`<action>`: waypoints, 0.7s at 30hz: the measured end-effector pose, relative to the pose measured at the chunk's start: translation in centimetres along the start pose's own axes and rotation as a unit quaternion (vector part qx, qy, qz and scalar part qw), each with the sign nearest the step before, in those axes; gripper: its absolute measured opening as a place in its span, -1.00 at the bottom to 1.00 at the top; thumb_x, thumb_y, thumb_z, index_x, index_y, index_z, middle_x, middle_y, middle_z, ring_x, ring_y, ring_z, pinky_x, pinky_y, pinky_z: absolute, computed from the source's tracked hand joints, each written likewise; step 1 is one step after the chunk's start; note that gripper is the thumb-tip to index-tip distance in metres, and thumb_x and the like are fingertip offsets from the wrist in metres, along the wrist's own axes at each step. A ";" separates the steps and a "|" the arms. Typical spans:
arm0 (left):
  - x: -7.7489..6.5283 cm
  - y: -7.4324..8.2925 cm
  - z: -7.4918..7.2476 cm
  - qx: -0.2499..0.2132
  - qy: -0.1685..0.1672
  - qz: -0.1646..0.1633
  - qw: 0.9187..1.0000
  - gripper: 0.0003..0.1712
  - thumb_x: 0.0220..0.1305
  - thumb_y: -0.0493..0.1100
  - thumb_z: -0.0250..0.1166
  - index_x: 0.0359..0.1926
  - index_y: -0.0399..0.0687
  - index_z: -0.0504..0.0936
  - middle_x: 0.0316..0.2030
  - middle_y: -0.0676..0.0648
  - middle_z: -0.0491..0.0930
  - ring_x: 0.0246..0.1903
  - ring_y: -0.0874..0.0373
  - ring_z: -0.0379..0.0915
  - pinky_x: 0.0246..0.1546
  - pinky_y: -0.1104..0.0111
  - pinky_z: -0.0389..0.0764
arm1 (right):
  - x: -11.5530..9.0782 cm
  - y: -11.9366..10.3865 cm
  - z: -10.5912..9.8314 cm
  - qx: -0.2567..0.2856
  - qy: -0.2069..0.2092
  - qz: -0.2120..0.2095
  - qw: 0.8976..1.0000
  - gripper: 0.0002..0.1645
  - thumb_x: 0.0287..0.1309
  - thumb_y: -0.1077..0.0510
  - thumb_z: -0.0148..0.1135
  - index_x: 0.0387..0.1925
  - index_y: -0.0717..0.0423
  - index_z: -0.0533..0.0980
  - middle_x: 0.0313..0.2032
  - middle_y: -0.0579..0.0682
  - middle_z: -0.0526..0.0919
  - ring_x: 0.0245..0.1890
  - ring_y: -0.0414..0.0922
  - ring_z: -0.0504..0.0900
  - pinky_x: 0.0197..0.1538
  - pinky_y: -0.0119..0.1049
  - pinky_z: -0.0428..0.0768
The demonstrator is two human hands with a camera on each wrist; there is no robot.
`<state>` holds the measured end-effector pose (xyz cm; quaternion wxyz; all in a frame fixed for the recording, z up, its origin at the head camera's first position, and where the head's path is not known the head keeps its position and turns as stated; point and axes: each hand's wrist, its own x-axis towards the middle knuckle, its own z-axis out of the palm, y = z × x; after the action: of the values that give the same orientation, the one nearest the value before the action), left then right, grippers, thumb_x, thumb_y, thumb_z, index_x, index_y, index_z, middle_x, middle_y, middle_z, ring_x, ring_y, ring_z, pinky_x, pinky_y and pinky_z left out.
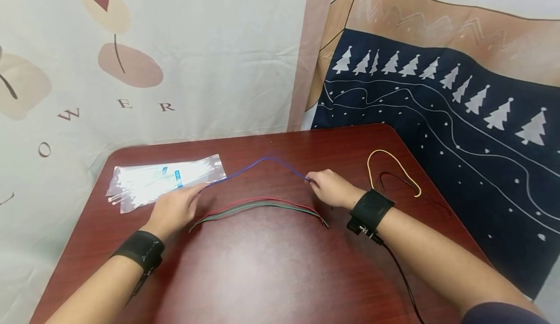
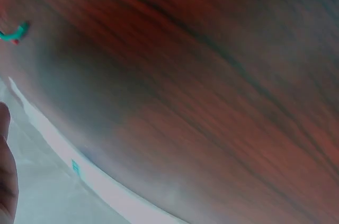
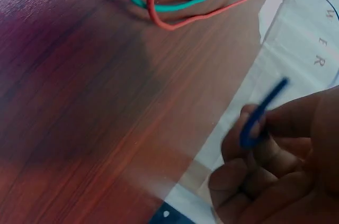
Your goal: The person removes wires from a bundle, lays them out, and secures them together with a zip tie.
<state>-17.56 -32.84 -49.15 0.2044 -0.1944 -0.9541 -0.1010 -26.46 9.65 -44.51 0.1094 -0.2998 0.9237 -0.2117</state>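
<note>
A blue wire (image 1: 245, 169) arches above the table between my two hands. My left hand (image 1: 172, 210) pinches its left end, beside the plastic bags. At the other end, my right hand (image 1: 332, 188) holds the wire between thumb and fingers. In the right wrist view a short bent bit of the blue wire (image 3: 259, 115) sticks out of the grip. Below the raised wire, a red wire (image 1: 267, 199) and a green wire (image 1: 262, 205) lie side by side on the table. Only a sliver of the left hand (image 2: 6, 171) shows in the left wrist view.
Clear plastic bags of white cable ties (image 1: 153, 184) lie at the table's left. A yellow wire (image 1: 395, 160) and a dark wire (image 1: 393, 173) lie at the right, beyond my right wrist. A black cable (image 1: 402, 275) trails from the right wristband. Printed curtains hang behind the table (image 1: 262, 275).
</note>
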 end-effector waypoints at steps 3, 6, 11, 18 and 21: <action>-0.4 -0.8 -0.1 0.009 -0.013 -0.011 1.000 -0.50 0.24 -0.45 0.40 0.19 -0.10 0.80 -0.39 -0.17 0.83 -0.61 0.09 0.47 -0.63 0.20 0.44 | -0.1 0.7 -0.1 -0.015 0.010 0.001 1.000 -0.74 0.64 0.27 0.13 0.03 0.32 0.70 -0.26 0.12 0.77 -0.47 -0.20 0.46 -0.28 -0.28 0.48; -0.7 -1.3 -0.2 0.014 -0.033 -0.020 0.999 -0.50 0.24 -0.44 0.39 0.19 -0.07 0.82 -0.39 -0.18 0.83 -0.62 0.09 0.43 -0.62 0.18 0.43 | -0.2 1.2 -0.1 -0.041 0.015 0.005 0.999 -0.78 0.62 0.25 0.18 -0.02 0.28 0.71 -0.32 0.06 0.74 -0.43 -0.16 0.53 -0.25 -0.23 0.53; -1.0 -2.0 -0.2 0.021 -0.059 -0.028 0.998 -0.55 0.30 -0.42 0.36 0.15 -0.02 0.84 -0.25 -0.20 0.88 -0.55 -0.01 0.59 -0.60 0.08 0.55 | -0.4 1.5 0.0 -0.060 -0.022 0.006 0.998 -0.73 0.64 0.28 0.13 0.13 0.27 0.69 -0.04 0.17 0.85 -0.24 -0.10 0.72 -0.15 -0.16 0.67; -1.6 -2.9 -0.5 0.047 -0.115 -0.047 0.991 -0.58 0.27 -0.41 0.36 0.10 -0.03 0.85 -0.34 -0.16 0.85 -0.56 0.05 0.53 -0.59 0.08 0.53 | -0.8 2.3 0.8 -0.102 -0.018 -0.033 0.994 -0.75 0.61 0.26 0.19 0.08 0.21 0.73 -0.12 0.11 0.86 -0.20 -0.08 0.80 -0.12 -0.11 0.75; -1.8 -3.0 -0.8 0.057 -0.141 -0.048 0.987 -0.56 0.24 -0.41 0.37 0.10 -0.04 0.86 -0.41 -0.12 0.81 -0.57 0.09 0.50 -0.59 0.11 0.51 | -0.8 2.7 1.3 -0.127 -0.003 -0.052 0.990 -0.81 0.60 0.24 0.22 -0.06 0.15 0.74 -0.32 0.01 0.80 -0.40 -0.18 0.66 -0.27 -0.19 0.65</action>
<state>-17.02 -36.30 -49.58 0.0739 -0.1490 -0.9857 -0.0278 -26.81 11.67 -46.89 0.0620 -0.3599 0.9259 -0.0968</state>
